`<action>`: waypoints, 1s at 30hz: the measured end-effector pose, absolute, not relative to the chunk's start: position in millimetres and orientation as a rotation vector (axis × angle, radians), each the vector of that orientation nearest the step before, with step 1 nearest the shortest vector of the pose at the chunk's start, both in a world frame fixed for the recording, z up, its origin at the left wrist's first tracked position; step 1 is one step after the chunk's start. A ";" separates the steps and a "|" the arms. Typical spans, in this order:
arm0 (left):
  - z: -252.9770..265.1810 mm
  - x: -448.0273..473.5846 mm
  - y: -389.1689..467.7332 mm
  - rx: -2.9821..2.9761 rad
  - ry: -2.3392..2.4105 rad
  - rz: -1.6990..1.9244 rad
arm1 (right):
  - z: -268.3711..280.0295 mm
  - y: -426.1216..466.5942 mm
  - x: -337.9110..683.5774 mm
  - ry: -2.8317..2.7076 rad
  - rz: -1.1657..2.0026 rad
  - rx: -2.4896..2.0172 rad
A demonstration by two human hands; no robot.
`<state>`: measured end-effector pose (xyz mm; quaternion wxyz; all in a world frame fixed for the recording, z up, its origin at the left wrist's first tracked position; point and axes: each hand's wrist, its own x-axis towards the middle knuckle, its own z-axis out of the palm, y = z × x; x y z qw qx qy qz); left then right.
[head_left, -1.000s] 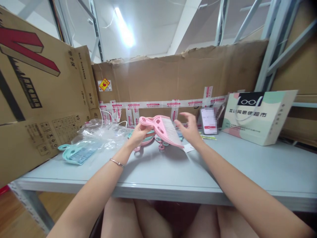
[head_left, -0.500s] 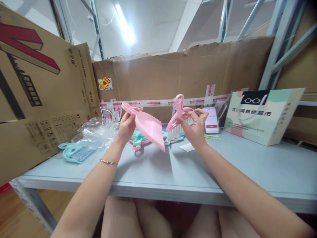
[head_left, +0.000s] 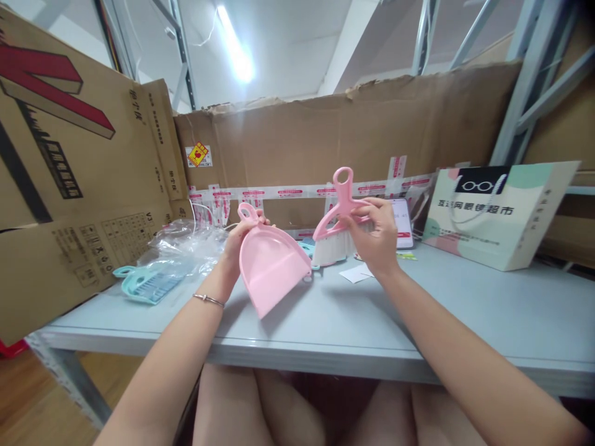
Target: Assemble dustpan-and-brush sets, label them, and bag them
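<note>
Their left hand (head_left: 232, 249) grips a dustpan (head_left: 272, 263) near mid-frame; the right hand (head_left: 377, 238), apart, pinches a brush (head_left: 343, 207) right of centre.

Fingers of the left hand (head_left: 233, 244) mostly concealed behind the pink plastic dustpan (head_left: 274, 263). Near the far edge of the grey table surface (head_left: 506, 310), the white-screened phone (head_left: 402, 220) is partly covered by the right hand (head_left: 377, 238). Teal plastic pieces (head_left: 305, 248) largely obscured; count undeterminable. Brown printed cardboard box (head_left: 121, 186), surface's left edge: cut off at frame left, fine print illegible.
</note>
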<state>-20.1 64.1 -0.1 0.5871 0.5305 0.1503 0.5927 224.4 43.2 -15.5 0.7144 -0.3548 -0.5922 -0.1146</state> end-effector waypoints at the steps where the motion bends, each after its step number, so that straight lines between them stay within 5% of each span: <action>1: -1.7 -18.6 63.3 1.262 0.392 1.368 | -16.4 43.8 223.5 -1.335 -0.225 -0.785; 21: 0.1 -14.0 63.4 1.892 0.886 1.157 | -40.9 34.8 178.7 -1.793 0.185 -0.641; 30: -0.1 0.0 54.5 2.064 0.857 1.251 | -46.9 41.4 176.6 -1.913 -0.034 -0.906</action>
